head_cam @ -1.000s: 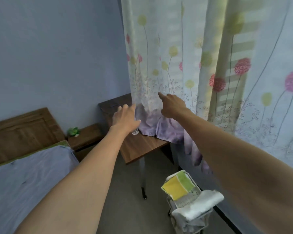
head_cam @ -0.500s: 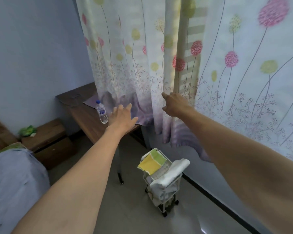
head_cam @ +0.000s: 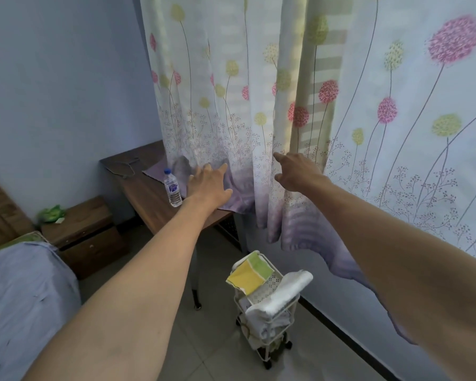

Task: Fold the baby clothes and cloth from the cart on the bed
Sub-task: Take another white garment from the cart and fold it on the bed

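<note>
A small white wheeled cart (head_cam: pixel 264 323) stands on the tiled floor by the curtain. A yellow and green cloth (head_cam: pixel 249 273) hangs over its near rim, and a white cloth (head_cam: pixel 282 294) is draped across its right side, with more white fabric below. The bed (head_cam: pixel 19 303), under a pale blue sheet, is at the lower left. Both my arms reach forward at chest height, well above the cart. My left hand (head_cam: pixel 209 185) is spread flat with nothing in it. My right hand (head_cam: pixel 297 170) is also empty, its fingers loosely apart and pointing left.
A flowered curtain (head_cam: pixel 355 111) fills the right and the back. A wooden desk (head_cam: pixel 149 193) holds a water bottle (head_cam: pixel 172 188) and a hanger. A low wooden nightstand (head_cam: pixel 85 232) with a green item sits between the desk and the bed.
The view has swung right and then a little back left, bringing the whole cart into sight and pushing the bed to the left edge. Both hands stay outstretched and empty.
</note>
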The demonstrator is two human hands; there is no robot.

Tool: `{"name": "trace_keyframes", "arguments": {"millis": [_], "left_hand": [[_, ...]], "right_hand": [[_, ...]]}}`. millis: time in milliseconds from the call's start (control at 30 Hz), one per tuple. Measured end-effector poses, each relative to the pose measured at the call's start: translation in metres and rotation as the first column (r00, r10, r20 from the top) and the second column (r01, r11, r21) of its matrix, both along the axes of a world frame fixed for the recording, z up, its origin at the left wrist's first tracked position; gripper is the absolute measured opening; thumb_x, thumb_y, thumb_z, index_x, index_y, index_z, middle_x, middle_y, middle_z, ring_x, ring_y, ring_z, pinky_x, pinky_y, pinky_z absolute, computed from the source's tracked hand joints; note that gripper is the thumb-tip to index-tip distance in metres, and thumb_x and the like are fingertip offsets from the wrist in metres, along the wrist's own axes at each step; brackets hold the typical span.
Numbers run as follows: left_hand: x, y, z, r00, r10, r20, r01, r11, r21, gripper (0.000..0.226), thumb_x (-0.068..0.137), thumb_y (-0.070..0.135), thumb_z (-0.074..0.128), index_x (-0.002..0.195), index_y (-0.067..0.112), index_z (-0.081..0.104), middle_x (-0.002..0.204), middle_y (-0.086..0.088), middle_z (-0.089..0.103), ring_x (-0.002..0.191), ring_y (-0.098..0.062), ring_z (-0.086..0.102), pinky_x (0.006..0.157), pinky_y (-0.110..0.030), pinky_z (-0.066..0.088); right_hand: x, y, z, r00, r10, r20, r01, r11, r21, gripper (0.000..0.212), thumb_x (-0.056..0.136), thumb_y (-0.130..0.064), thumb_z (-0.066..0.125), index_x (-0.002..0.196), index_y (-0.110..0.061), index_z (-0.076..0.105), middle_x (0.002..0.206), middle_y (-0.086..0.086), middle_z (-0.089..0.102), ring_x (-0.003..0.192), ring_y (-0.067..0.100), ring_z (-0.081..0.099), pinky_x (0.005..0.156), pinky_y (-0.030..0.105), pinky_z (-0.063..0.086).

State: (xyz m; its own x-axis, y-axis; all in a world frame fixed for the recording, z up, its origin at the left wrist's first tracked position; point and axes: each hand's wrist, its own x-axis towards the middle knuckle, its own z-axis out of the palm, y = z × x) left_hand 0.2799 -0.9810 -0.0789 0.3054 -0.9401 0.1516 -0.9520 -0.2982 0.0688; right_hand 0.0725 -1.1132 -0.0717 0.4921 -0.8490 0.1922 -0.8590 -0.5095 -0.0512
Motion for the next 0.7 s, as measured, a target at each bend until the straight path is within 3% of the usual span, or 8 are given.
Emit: {"name": "trace_keyframes", "arguments": {"millis": [267, 533, 700], "left_hand": [[-0.001, -0.052, 0.006, 0.999, 0.033, 0.036, -0.032, 0.999, -0.022, 0.048, 0.096, 0.043, 0.068, 0.137, 0.02, 0.061, 0.133, -0.016, 0.059, 0.129, -0.039, 0.054, 0.102, -0.05, 0.05], [-0.001, -0.135, 0.015, 0.992, 0.121, 0.026, -0.12, 0.992, -0.041, 0.065, 0.097, 0.045, 0.065, 0.157, 0.029, 0.046, 0.149, -0.016, 0.045, 0.136, -0.038, 0.047, 0.107, -0.055, 0.05], [-0.004, -0.172, 0.0, 0.98, 0.197, 0.001, -0.197, 0.98, 0.012, 0.069, 0.095, 0.046, 0.065, 0.158, 0.027, 0.046, 0.151, -0.016, 0.046, 0.137, -0.038, 0.048, 0.111, -0.055, 0.047]], "right_hand": [[0.002, -0.058, 0.001, 0.999, 0.036, -0.001, -0.036, 0.999, -0.007, 0.063, 0.103, -0.03, 0.064, 0.16, -0.023, 0.038, 0.136, 0.012, 0.061, 0.122, 0.036, 0.061, 0.092, 0.047, 0.056], [0.013, -0.155, 0.006, 0.991, 0.119, 0.059, -0.118, 0.993, -0.014, 0.057, 0.102, -0.028, 0.063, 0.155, -0.022, 0.041, 0.126, 0.012, 0.062, 0.112, 0.035, 0.064, 0.087, 0.049, 0.06], [0.022, -0.201, -0.013, 0.98, 0.194, 0.045, -0.196, 0.98, 0.038, 0.061, 0.103, -0.028, 0.063, 0.158, -0.024, 0.038, 0.129, 0.013, 0.061, 0.117, 0.035, 0.061, 0.089, 0.049, 0.059]]}}
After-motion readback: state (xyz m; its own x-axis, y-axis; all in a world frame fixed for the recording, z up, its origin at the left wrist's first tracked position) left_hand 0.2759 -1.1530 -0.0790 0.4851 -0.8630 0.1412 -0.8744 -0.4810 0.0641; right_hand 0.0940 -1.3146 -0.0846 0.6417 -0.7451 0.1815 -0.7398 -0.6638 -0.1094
